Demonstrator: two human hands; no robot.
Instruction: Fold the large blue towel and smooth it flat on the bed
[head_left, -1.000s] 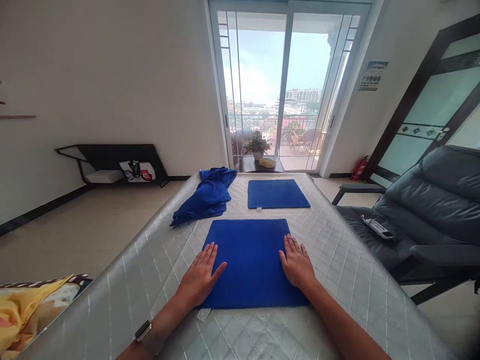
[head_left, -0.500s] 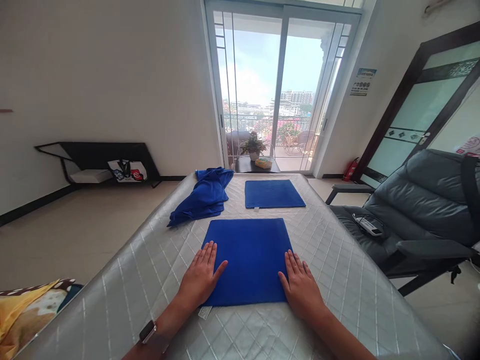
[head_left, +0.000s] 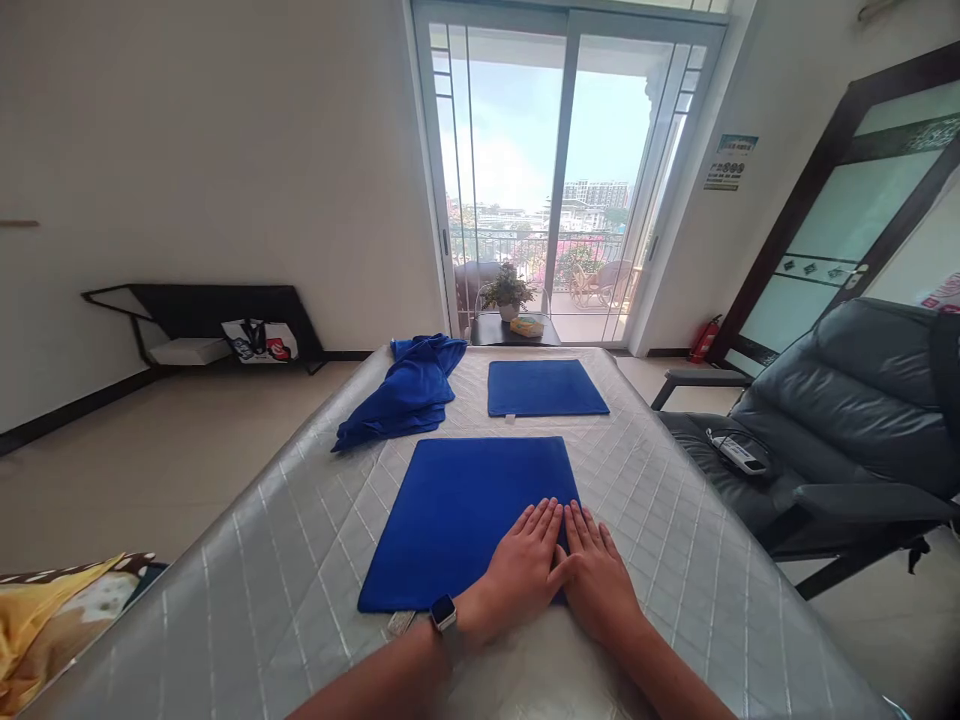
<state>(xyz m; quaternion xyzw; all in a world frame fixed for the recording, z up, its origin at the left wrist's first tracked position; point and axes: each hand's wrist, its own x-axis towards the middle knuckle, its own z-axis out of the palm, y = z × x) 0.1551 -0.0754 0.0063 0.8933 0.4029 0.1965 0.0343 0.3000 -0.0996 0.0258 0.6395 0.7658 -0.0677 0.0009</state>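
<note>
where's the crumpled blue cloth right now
In the head view, the crumpled blue cloth lies left of centre on the quilted surface, left of the far flat cloth and beyond the near flat cloth.

Can count two hands (head_left: 527, 560) and one watch (head_left: 443, 612); two flat blue cloths (head_left: 457, 520), one near, one far; far left, one blue fabric heap (head_left: 412, 388); right, one grey armchair (head_left: 862, 400); far, one potted plant (head_left: 508, 290).

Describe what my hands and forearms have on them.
No gloves or rings show on the left hand or the right hand, and no sleeves are in view. The left wrist wears a watch with a dark, rounded rectangular face; its strap is blurred. Nothing shows on the right wrist.
</note>
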